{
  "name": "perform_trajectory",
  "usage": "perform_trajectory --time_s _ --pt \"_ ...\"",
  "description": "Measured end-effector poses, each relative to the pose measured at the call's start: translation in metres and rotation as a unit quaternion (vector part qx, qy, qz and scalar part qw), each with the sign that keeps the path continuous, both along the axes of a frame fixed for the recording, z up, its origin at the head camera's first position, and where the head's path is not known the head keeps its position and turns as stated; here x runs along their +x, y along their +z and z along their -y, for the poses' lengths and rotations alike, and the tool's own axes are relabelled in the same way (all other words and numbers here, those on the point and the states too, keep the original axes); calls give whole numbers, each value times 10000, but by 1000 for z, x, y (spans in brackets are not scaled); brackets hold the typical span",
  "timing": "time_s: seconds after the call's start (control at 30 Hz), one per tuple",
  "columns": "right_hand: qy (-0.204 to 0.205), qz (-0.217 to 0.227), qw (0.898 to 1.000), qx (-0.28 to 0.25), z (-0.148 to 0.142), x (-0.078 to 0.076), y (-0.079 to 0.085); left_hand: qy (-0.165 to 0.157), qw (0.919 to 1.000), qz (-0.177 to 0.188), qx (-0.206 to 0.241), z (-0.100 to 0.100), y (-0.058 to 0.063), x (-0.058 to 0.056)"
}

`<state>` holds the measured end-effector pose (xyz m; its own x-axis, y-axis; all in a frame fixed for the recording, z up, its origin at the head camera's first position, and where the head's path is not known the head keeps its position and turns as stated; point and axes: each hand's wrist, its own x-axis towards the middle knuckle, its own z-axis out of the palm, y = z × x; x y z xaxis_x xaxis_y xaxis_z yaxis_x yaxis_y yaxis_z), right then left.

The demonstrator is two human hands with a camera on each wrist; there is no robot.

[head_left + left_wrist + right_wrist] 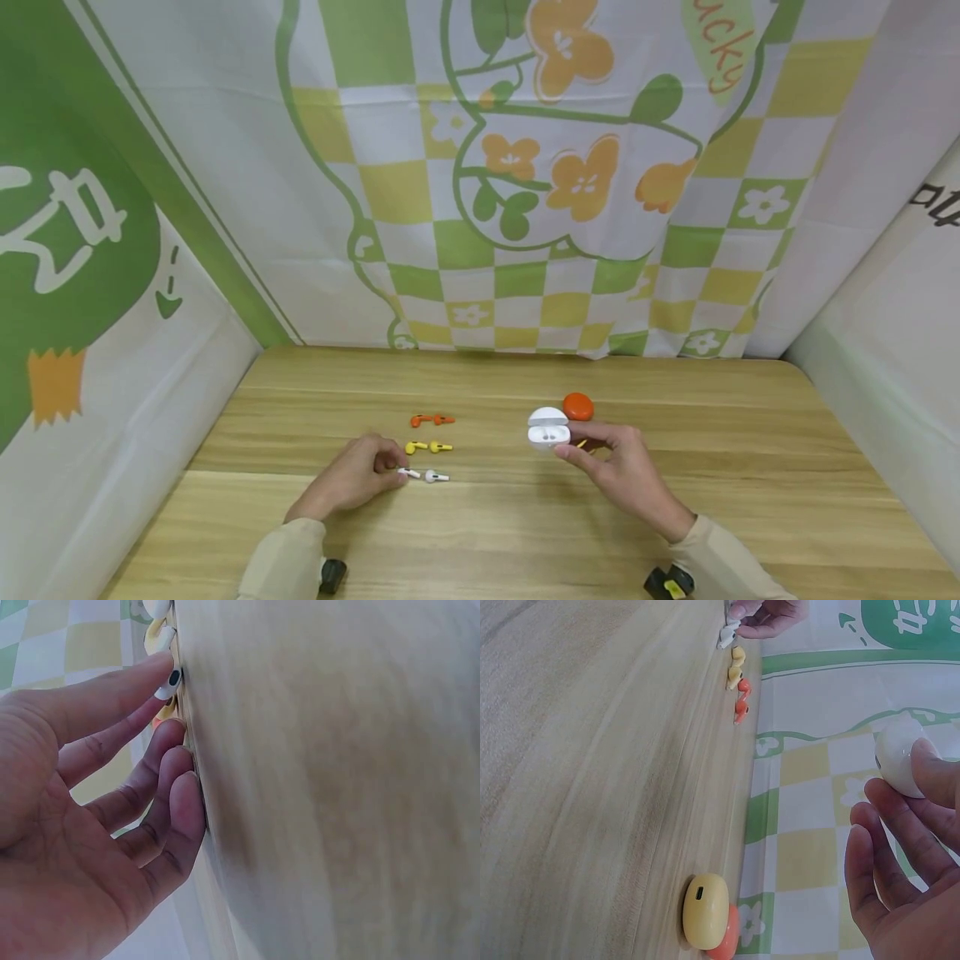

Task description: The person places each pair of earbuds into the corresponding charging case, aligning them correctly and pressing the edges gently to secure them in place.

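Observation:
My left hand point(362, 473) pinches a white earbud point(409, 472) by the stem between thumb and index finger, low at the tabletop. In the left wrist view the earbud point(172, 681) shows a dark oval spot, and the other fingers curve loosely near the wood. A second white earbud point(436, 477) lies just to its right. Above the table on the right, my right hand point(633, 475) grips a white earbud case point(548, 432) with its lid raised. Two hollows show inside the case in the head view.
Beyond the white earbuds lie two yellow earbuds point(427, 447), then two orange earbuds point(432, 420). An orange case point(578, 406) sits behind my right hand, beside a yellow case point(706, 909). Printed cloth point(517, 317) hangs at the table's back edge.

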<state>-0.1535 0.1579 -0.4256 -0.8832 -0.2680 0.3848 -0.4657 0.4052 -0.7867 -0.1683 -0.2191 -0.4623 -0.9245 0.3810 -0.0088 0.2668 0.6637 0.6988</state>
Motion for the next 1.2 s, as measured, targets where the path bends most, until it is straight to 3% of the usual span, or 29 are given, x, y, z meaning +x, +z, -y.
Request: perform_trajectory --time_s 0.3,0.53,0.73,0.93,1.2 --pt "-52 -35 10000 68 -1 0 -1 189 9998 45 19 1 5 0" --pt "-57 61 9999 113 -2 -1 -1 218 9991 -319 175 -4 17 -2" --pt "-51 60 9999 114 -1 0 2 194 9973 -527 483 -13 27 -4" --pt "-64 57 9999 126 0 0 2 417 9948 -480 790 -28 41 -3" --pt "-105 113 9998 143 1 1 3 334 9881 -932 1174 -51 55 0"
